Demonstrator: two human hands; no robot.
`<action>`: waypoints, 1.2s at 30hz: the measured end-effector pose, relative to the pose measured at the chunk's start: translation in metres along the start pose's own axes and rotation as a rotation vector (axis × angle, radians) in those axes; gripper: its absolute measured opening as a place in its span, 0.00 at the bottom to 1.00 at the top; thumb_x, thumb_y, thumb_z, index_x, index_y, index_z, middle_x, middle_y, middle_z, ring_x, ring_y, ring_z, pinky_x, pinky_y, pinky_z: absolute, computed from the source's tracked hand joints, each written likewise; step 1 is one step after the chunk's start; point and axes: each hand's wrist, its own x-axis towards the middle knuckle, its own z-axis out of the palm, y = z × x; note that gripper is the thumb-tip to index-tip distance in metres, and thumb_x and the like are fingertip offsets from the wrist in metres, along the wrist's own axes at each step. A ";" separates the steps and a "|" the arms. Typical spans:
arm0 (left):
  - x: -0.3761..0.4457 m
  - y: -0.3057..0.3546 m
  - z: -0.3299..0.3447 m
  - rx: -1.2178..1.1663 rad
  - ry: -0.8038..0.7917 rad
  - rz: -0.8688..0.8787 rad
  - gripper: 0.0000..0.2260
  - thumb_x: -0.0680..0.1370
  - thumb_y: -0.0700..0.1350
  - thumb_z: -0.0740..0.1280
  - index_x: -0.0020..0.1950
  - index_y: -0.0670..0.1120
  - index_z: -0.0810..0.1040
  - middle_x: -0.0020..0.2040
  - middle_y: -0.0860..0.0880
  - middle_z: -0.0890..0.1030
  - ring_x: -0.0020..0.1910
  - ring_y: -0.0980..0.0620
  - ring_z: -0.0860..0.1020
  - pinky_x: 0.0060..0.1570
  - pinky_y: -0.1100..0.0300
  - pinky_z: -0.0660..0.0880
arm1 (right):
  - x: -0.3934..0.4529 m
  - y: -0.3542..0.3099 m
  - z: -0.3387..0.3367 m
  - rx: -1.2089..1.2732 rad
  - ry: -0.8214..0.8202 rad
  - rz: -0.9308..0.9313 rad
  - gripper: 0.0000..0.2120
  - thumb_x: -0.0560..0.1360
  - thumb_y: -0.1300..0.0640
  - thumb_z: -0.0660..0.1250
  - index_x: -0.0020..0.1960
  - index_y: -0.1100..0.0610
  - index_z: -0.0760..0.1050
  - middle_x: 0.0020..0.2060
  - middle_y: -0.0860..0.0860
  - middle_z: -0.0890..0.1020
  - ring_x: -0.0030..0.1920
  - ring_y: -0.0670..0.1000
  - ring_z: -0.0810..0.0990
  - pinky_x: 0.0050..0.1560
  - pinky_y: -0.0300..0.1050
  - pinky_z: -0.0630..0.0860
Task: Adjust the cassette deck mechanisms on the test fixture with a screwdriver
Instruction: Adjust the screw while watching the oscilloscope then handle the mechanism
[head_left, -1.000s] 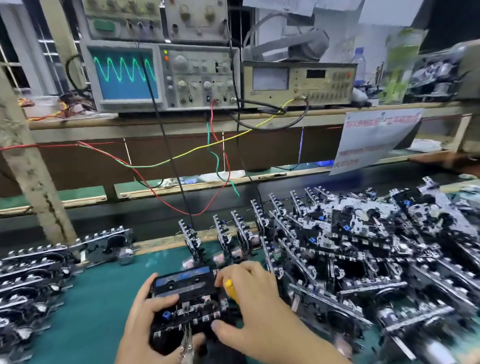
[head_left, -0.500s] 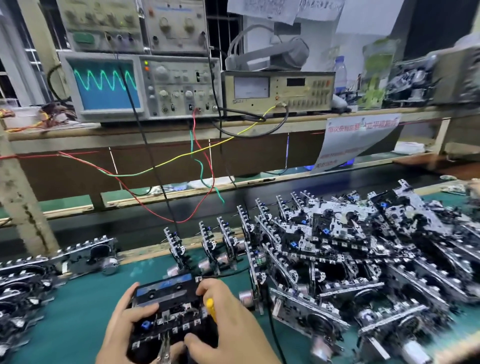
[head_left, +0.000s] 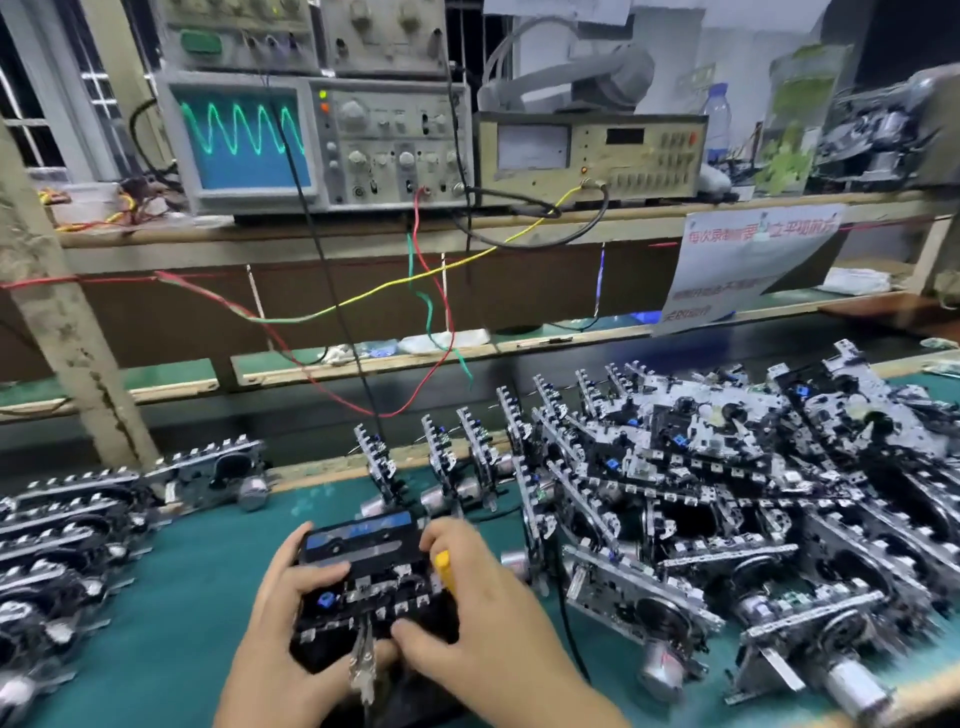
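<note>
Cassette deck mechanism (head_left: 363, 582) at lower centre, on the green bench mat (head_left: 171, 623), gripped from both sides. Left hand (head_left: 280, 618) curled round the left edge, thumb across the top face near a blue part. Right hand (head_left: 483, 597) curled round the right edge, thumb pressed on the front row of keys, with the yellow screwdriver handle (head_left: 443, 569) clasped between fingers and palm. Metal clip (head_left: 363, 660) at the near edge, between the two thumbs. Heap of similar mechanisms (head_left: 727, 509) to the right; a second row (head_left: 78, 530) to the left. Oscilloscope (head_left: 311, 140) on the shelf behind, green sine trace displayed. Coloured test leads (head_left: 431, 312) hanging from the shelf.
</note>
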 end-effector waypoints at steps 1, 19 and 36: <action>0.000 0.002 -0.007 -0.004 -0.052 -0.032 0.28 0.58 0.59 0.78 0.58 0.63 0.78 0.75 0.67 0.64 0.70 0.60 0.72 0.64 0.64 0.71 | -0.002 -0.001 -0.003 0.005 0.007 -0.007 0.18 0.74 0.40 0.67 0.58 0.39 0.61 0.50 0.35 0.71 0.51 0.37 0.71 0.47 0.38 0.69; 0.070 0.060 -0.003 0.869 -0.484 0.071 0.44 0.67 0.67 0.71 0.79 0.65 0.54 0.69 0.56 0.70 0.70 0.52 0.67 0.65 0.47 0.71 | -0.027 -0.008 -0.049 1.077 0.449 0.242 0.10 0.73 0.47 0.67 0.47 0.53 0.77 0.33 0.50 0.79 0.29 0.47 0.75 0.29 0.36 0.72; -0.040 0.100 -0.029 -0.816 0.055 -0.338 0.22 0.68 0.60 0.74 0.57 0.51 0.86 0.54 0.45 0.86 0.55 0.44 0.84 0.50 0.47 0.83 | -0.038 -0.051 -0.021 0.960 0.422 -0.038 0.02 0.77 0.53 0.70 0.47 0.50 0.80 0.36 0.53 0.82 0.35 0.52 0.80 0.36 0.39 0.77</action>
